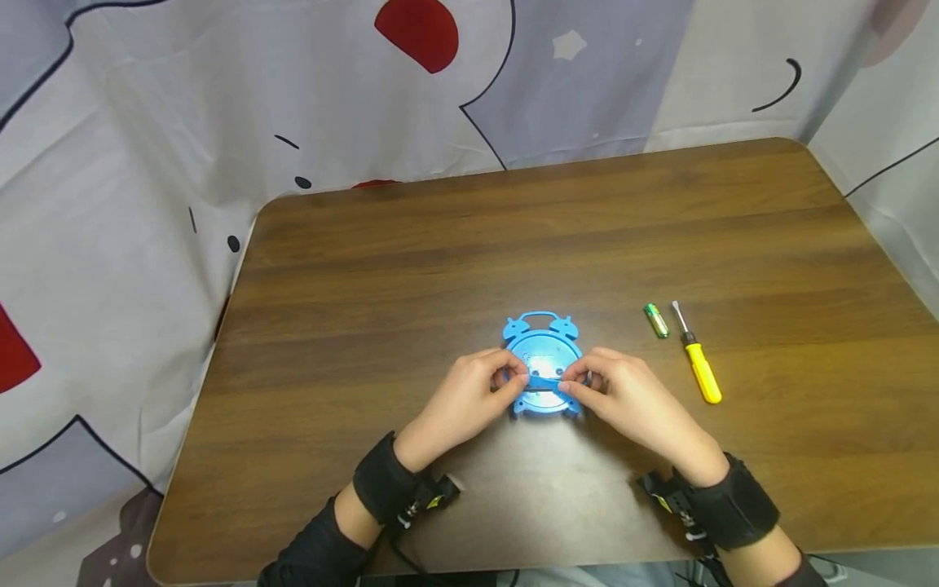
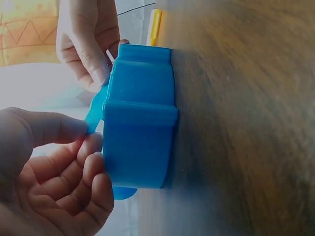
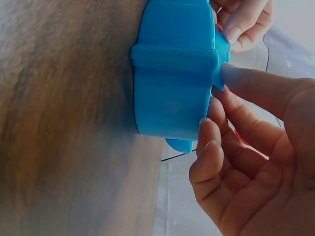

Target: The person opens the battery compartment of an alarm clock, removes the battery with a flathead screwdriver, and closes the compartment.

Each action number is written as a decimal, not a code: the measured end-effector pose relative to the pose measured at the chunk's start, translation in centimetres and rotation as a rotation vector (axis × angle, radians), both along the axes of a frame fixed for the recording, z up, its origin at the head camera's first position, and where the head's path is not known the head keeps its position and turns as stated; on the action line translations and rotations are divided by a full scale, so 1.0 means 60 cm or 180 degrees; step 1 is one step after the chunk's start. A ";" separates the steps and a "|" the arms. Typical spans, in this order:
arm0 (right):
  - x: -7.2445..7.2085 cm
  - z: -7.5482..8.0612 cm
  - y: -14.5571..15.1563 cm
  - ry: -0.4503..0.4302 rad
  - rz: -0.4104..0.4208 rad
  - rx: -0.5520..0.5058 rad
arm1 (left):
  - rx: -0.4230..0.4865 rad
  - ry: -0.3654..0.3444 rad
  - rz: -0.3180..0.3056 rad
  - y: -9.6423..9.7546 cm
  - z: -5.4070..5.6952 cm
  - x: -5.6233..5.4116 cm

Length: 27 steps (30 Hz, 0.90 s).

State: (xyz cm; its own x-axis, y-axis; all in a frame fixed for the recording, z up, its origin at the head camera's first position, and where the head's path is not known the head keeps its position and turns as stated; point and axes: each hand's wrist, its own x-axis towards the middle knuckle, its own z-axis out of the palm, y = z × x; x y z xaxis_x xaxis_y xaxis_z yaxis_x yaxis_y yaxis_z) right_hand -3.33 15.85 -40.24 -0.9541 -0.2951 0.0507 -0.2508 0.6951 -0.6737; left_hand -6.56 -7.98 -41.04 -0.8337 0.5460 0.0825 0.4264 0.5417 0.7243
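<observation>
A blue alarm clock (image 1: 541, 346) with twin bells and a top handle lies face down on the table, its back upward. Over the lower part of that back, a small blue cover (image 1: 544, 382) spans the space between both hands. My left hand (image 1: 469, 395) pinches the cover's left end between thumb and index finger. At its other end, the thumb and fingers of my right hand (image 1: 623, 395) pinch it. From the side, the left wrist view has the cover (image 2: 95, 112) slanting along the clock's back, close over it. The other fingers curl beside the clock's body (image 3: 170, 93).
To the right of the clock lie a green battery (image 1: 656, 320) and a screwdriver (image 1: 703, 367) with a yellow handle. The brown wooden table (image 1: 367, 285) has rounded corners. A patterned white and grey curtain (image 1: 183, 98) hangs behind it.
</observation>
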 end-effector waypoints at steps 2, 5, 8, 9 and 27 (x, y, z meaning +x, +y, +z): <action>0.000 -0.001 0.000 -0.0034 -0.0021 0.0020 | -0.0032 -0.0021 0.0005 0.000 -0.001 0.000; -0.001 0.000 -0.002 -0.0073 -0.0048 0.0057 | -0.0128 0.0018 -0.0019 0.000 -0.003 0.000; -0.001 0.000 -0.003 -0.0092 -0.0054 0.0089 | -0.0227 0.0111 -0.0089 0.000 -0.003 0.001; -0.002 0.000 -0.004 -0.0097 -0.0051 0.0098 | -0.0246 0.0140 -0.0115 0.000 -0.003 0.001; -0.003 -0.001 -0.004 -0.0126 0.0080 0.0177 | -0.0285 0.0154 -0.0147 -0.001 -0.004 -0.003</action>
